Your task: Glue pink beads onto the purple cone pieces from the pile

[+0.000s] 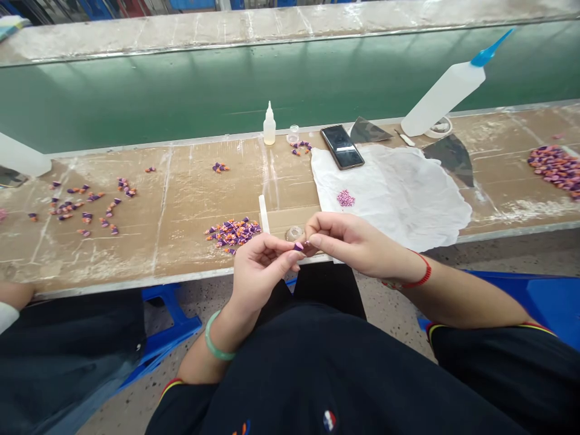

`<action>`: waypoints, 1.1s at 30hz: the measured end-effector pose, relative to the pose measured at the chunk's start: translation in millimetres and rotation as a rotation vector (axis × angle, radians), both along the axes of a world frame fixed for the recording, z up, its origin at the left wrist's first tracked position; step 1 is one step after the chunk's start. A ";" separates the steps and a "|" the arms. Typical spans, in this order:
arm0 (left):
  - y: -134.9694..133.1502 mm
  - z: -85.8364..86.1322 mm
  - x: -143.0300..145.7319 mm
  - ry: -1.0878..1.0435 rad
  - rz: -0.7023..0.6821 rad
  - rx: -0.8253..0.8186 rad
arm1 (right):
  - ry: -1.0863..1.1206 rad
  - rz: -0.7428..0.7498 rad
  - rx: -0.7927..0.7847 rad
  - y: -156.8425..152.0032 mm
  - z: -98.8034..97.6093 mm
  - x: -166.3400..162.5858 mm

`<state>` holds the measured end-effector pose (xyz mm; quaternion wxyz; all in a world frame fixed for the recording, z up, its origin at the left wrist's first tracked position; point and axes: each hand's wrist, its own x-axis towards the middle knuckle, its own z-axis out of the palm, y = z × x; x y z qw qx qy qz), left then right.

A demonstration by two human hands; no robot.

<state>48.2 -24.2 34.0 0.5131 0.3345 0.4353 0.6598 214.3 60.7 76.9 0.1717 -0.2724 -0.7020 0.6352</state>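
Between the thumb and forefinger of my left hand is a small purple piece with a pink end. My right hand is pinched close beside it, on something tiny and pale that I cannot make out. Just behind my fingertips sits a small clear round dish, next to a white flat stick. A pile of purple, orange and pink pieces lies left of my hands. On a white cloth to the right rests a little heap of tiny pink bits.
A phone lies partly on the cloth. A small dropper bottle stands near the green back wall; a large blue-tipped bottle leans at the right. More pieces are scattered left, with another pile far right. Someone's arm shows at left.
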 end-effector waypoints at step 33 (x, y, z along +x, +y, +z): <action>-4.9 -5.9 -1.8 0.009 -0.029 -0.057 | -0.072 -0.029 0.595 -11.0 2.8 -3.6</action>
